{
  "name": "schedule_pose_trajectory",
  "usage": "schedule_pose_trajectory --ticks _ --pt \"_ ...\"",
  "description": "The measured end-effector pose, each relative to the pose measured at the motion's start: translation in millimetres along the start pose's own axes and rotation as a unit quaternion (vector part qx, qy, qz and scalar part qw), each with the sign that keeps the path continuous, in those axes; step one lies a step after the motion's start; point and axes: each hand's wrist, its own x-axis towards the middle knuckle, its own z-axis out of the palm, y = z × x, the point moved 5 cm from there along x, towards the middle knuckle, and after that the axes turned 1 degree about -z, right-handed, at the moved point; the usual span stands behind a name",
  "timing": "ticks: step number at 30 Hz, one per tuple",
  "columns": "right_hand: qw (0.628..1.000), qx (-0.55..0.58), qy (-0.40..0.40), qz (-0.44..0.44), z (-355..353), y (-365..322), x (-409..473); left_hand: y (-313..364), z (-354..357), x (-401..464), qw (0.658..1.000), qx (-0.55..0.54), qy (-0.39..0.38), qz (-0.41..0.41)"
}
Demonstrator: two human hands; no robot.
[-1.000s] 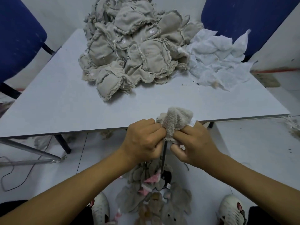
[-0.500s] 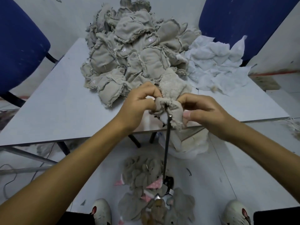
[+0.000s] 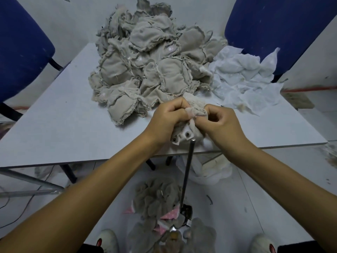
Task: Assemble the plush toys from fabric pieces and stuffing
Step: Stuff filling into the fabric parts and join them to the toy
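Both my hands hold one small beige plush skin (image 3: pixel 194 106) above the near edge of the white table (image 3: pixel 60 125). My left hand (image 3: pixel 167 119) pinches its left side and my right hand (image 3: pixel 218 123) pinches its right side, fingers curled into the fabric. The skin's open white underside (image 3: pixel 182 137) faces me, just above the tip of an upright black metal rod (image 3: pixel 187 172) that rises from the floor. A big heap of beige inside-out fabric skins (image 3: pixel 145 70) fills the table's far middle. White fabric pieces (image 3: pixel 244 79) lie to its right.
A pile of grey plush toys with pink patches (image 3: pixel 164 216) lies on the floor between my shoes. A white bag of pale material (image 3: pixel 213 170) sits under the table. Blue chairs stand at far left (image 3: pixel 21 52) and far right (image 3: pixel 273 28).
My hands have lifted the plush skin up off the rod, from below the table edge to above it. The rod's tip now stands free under the skin.
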Motion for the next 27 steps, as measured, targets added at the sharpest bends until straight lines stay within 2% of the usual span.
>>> schedule_pose_trajectory --ticks 4,6,8,10,12,13,15,16,18,21,24,25,27 --pt "0.999 -0.034 0.037 0.018 3.4 11.4 8.1 9.5 6.2 -5.1 0.983 0.160 0.022 0.090" --pt "0.995 -0.077 0.053 0.021 4.5 17.6 9.7 8.3 4.0 -6.8 0.976 0.192 0.021 0.101" --pt "0.991 -0.117 0.051 0.029 6.8 20.4 11.7 4.9 1.6 -6.4 0.975 0.208 0.016 0.078" --pt "0.994 -0.099 0.002 0.039 11.1 20.3 15.6 -3.9 -3.1 -5.5 0.993 0.115 0.006 0.008" --pt "0.994 0.028 -0.084 0.061 13.9 19.6 19.2 -11.1 -7.7 -3.2 0.997 -0.026 -0.011 -0.071" --pt "0.982 0.112 -0.130 0.078 15.2 18.7 19.0 -13.7 -12.3 -1.8 0.993 -0.061 -0.012 -0.098" --pt "0.938 0.240 -0.225 0.113 19.3 14.4 11.3 -15.6 -23.6 0.9 0.993 -0.056 -0.005 -0.106" --pt "0.926 0.252 -0.256 0.119 20.8 13.7 6.9 -14.4 -26.6 1.2 0.995 -0.024 0.005 -0.094" --pt "0.929 0.221 -0.274 0.116 20.5 14.8 0.1 -15.1 -26.8 -0.2 0.996 0.044 0.044 -0.071" --pt "0.962 0.145 -0.212 0.095 16.7 13.4 0.0 -17.1 -18.7 -2.7 0.991 0.066 0.084 -0.081" --pt "0.996 0.033 -0.076 0.042 10.6 13.9 7.0 -13.7 -12.0 -0.7 0.992 -0.041 0.049 -0.110" --pt "0.999 -0.013 -0.036 0.030 8.7 14.2 9.2 -11.8 -10.0 -0.7 0.992 -0.048 0.035 -0.108" --pt "0.997 -0.074 0.027 0.020 4.5 16.3 11.5 -8.7 -4.8 -3.6 0.996 0.040 0.002 -0.086"
